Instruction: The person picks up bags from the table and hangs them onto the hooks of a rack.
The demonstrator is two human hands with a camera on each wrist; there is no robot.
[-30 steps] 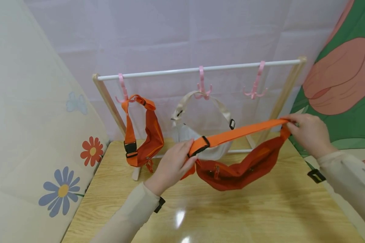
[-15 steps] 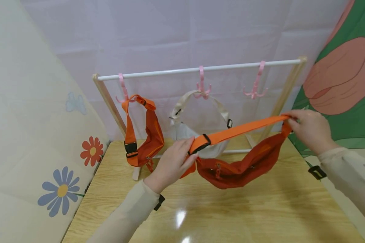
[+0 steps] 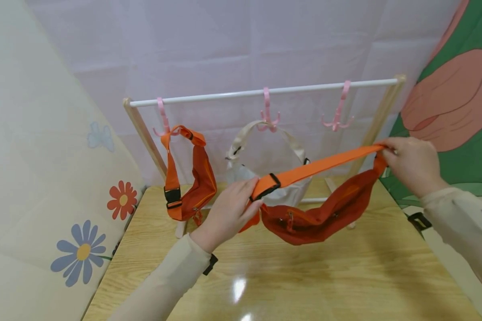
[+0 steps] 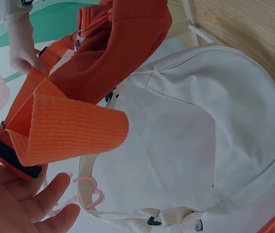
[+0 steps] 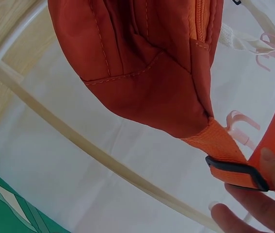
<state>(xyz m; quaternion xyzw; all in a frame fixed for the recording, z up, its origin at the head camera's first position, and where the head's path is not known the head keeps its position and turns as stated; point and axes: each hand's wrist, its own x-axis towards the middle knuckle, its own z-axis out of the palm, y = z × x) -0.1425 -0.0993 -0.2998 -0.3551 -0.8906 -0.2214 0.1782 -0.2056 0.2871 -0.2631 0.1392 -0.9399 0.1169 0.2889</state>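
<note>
An orange-red waist bag (image 3: 317, 220) hangs in the air between both hands, its orange strap (image 3: 325, 167) stretched above it. My left hand (image 3: 229, 214) pinches the strap at the black buckle (image 3: 267, 187); in the left wrist view a loop of webbing (image 4: 74, 128) stands out in front of the thumb. With thumb and fingers, my right hand (image 3: 413, 165) grips the strap's other end beside a black slider (image 5: 236, 172). Behind the held bag, a white bag (image 4: 244, 111) hangs from the middle pink hook (image 3: 267, 116). A second orange bag (image 3: 202, 178) hangs from the left pink hook (image 3: 162, 117).
The rack has a white rail (image 3: 225, 95) and wooden legs (image 3: 379, 120). A third pink hook (image 3: 337, 111) sits at the rail's right, with nothing hung on it. Below is a wooden table (image 3: 305, 281); a flowered wall cloth (image 3: 64, 187) lines the left side.
The right hand has risen slightly, lifting the right end of the waist bag and its strap. The left hand keeps its hold and has barely moved.
</note>
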